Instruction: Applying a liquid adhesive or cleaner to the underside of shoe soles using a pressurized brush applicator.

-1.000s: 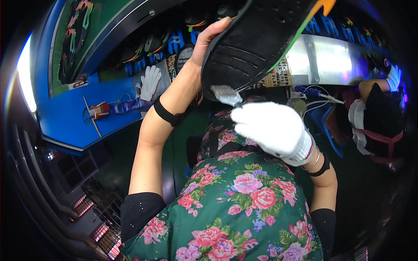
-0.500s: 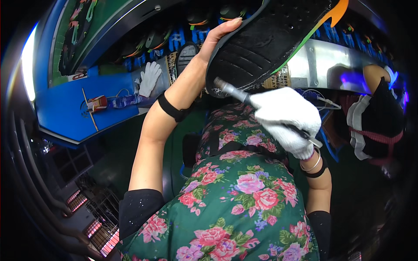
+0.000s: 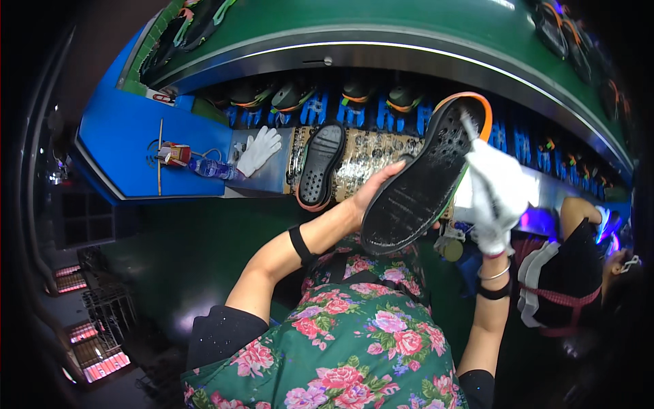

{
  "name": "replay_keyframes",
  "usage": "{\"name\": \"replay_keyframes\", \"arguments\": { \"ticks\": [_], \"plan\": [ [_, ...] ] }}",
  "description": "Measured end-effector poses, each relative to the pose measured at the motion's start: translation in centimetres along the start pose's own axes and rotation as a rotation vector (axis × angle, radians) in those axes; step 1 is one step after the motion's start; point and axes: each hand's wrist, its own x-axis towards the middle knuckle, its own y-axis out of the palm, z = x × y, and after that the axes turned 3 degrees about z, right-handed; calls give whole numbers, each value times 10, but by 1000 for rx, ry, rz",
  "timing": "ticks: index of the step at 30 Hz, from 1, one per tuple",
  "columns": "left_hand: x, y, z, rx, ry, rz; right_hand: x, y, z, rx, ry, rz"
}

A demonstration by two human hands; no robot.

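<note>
In my bare left hand (image 3: pixel 376 187) is a black shoe sole (image 3: pixel 424 187) with an orange and green rim, tilted with its hollow, perforated inner face toward me. The fingers wrap its left edge, and some are hidden beneath it. My right hand (image 3: pixel 499 194), in a white knit glove, is blurred by motion but closed round a brush (image 3: pixel 467 124). The brush's tip is over the holed orange-rimmed end of the sole, where the surface looks wet and glossy. On the bench to the left lies another black sole (image 3: pixel 321 163), inner side up.
A white glove (image 3: pixel 260 150), a plastic bottle (image 3: pixel 212 169) and a small red box (image 3: pixel 178 155) lie on the blue table (image 3: pixel 116 163). Shoe parts on blue holders (image 3: pixel 314 109) line the space under the green conveyor (image 3: pixel 381 15). Another person (image 3: pixel 569 266) is at the right.
The sole has moved lower and nearer my body. My gloved hand with the brush has gone from the sole's near end to its far, orange-rimmed end. The view has shifted.
</note>
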Motion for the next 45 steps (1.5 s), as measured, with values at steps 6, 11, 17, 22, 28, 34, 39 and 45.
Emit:
{"name": "replay_keyframes", "arguments": {
  "ticks": [6,11,17,22,28,34,39,45],
  "plan": [
    [-50,19,-42,41,225,162,-30,-1,29,458,409,111],
    [-78,43,-159,187,418,710,-49,16,1,1143,722,-432],
    [-94,16,-333,-236,757,379,-56,68,13,1104,879,-192],
    [-93,21,-307,-105,1071,-154,-90,94,2,1108,964,-122],
    [-115,6,-336,492,1465,-741,-98,95,6,1080,992,-89],
    [-90,-4,-338,807,1123,-674,-102,88,7,1026,957,-88],
    [12,60,-276,605,1466,-908,-123,66,-1,1150,986,-284],
    [238,161,-159,1167,707,-512,-168,24,-6,996,1062,-508]
  ]
}}
